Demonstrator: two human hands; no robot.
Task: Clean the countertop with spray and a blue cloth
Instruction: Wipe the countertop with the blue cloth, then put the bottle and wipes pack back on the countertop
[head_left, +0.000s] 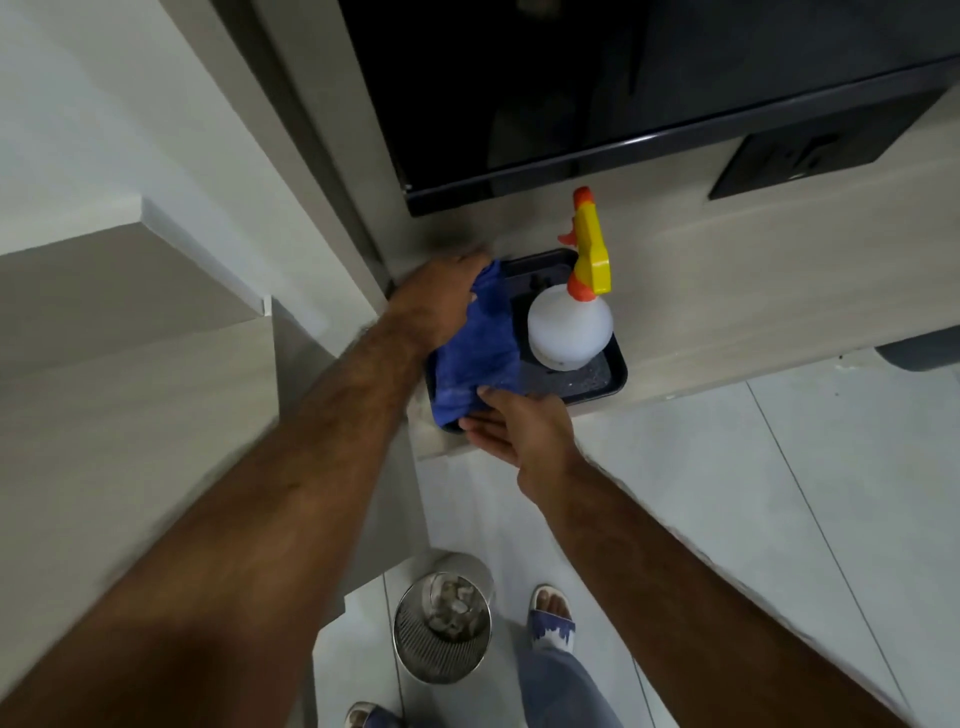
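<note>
Left hand (441, 304) closed on the blue cloth (480, 353), which lies bunched in the dark tray (613, 387). Right hand (519, 428) spread flat, fingertips touching the cloth's near edge. Spray bottle (569, 330) stands untouched, just right of the left hand. Countertop (753, 280) extends further right; wiping not visibly started. Judgement: early, or gear being stowed — cannot tell.

We counted one blue cloth (480, 338), one spray bottle (569, 327), one black tray (608, 382), one metal bin (441, 626), two hands.
</note>
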